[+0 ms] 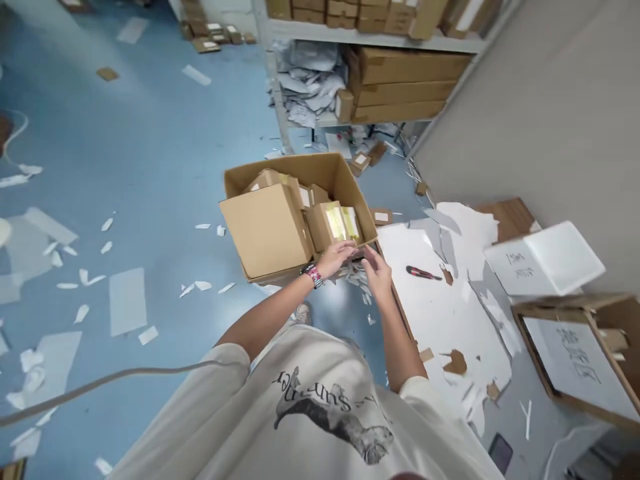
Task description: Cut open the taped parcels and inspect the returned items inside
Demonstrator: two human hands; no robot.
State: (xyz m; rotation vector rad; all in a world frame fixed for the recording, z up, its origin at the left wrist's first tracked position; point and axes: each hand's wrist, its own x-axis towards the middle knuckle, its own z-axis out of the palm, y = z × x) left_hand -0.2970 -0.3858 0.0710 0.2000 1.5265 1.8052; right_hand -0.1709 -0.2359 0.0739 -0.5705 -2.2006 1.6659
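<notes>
A large open cardboard box (345, 175) stands in front of me, holding several smaller cartons. Among them are a big plain carton (267, 232) and a small carton (321, 227) with yellow-edged white labels. My left hand (336, 259), with a wristband, reaches to the near rim of the box, fingers stretched out and close together. My right hand (379, 272) is just beside it at the near right corner, its thumb and fingers apart. A small dark patch shows between both hands; I cannot make out what it is.
On my right, a table covered in torn white paper (435, 320) bears a red and black utility knife (423, 273) and a phone (501, 453). A white bin (545, 259) and a labelled carton (580, 360) stand beyond. Shelves (370, 33) rise ahead; paper scraps litter the blue floor (165, 167).
</notes>
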